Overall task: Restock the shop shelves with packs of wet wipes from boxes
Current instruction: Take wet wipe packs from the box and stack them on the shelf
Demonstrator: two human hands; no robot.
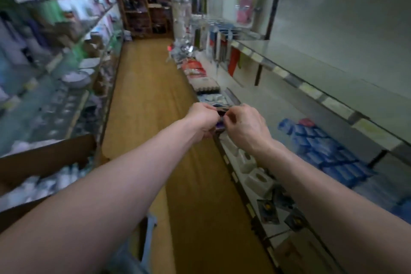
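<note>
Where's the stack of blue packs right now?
Head view, right side: the blue packs lie on the lower shelf, just right of the right hand.

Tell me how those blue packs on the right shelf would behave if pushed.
The blue packs look soft-wrapped, so probably squashy, not stiff. Lying flat in rows, they seem unlikely to tip or roll. Packed close, they may slide together.
</note>
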